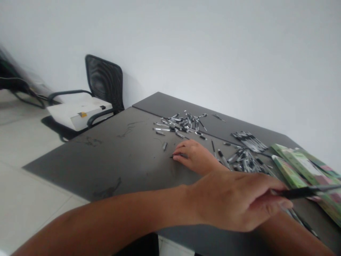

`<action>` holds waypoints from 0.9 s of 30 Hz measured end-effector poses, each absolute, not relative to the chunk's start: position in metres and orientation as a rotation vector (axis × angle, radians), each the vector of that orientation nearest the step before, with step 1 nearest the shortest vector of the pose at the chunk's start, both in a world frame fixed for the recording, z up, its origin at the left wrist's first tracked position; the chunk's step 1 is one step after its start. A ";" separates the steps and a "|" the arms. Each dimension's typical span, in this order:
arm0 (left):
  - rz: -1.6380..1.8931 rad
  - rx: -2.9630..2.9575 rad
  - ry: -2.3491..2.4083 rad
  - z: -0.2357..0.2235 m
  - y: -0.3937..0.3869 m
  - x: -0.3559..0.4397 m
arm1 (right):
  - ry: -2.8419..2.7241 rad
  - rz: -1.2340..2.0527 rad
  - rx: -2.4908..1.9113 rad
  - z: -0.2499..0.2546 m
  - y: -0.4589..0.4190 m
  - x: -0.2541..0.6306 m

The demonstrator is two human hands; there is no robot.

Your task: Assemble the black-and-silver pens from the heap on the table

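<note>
My left hand (237, 202) crosses over my right forearm and is closed on a pen (298, 192), whose black grip sticks out to the right. The pen's far end is blurred and runs off the edge. Beyond it, my right hand (195, 156) rests low over the table, fingers pinched on a thin dark piece (172, 156); only its tip and a bit between the fingers show. A short grey-black pen part (165, 146) lies just ahead of that hand. Behind is a loose heap of clear and black pens (183, 123).
A second pen pile (246, 160) lies to the right, near a neat row of pens (249, 141). Green boxes (303, 163) stand on the right of the dark table (128, 156). A black chair (103, 80) holding a white box (80, 110) is at the left.
</note>
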State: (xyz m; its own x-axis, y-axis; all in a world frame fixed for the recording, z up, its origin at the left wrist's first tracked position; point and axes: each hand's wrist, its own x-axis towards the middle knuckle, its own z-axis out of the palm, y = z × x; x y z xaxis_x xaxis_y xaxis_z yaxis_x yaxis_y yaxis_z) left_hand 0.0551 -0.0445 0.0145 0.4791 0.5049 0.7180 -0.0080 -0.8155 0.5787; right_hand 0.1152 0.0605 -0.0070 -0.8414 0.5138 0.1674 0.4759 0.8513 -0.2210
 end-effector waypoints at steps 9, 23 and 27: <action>1.477 2.104 0.537 0.011 -0.051 0.053 | -2.087 0.682 -1.229 0.020 0.041 0.234; 1.074 2.051 0.926 -0.004 -0.053 0.060 | -1.828 0.857 -1.042 0.037 0.000 0.334; 1.032 2.075 0.942 -0.006 -0.055 0.060 | -1.941 0.832 -0.947 0.049 -0.013 0.334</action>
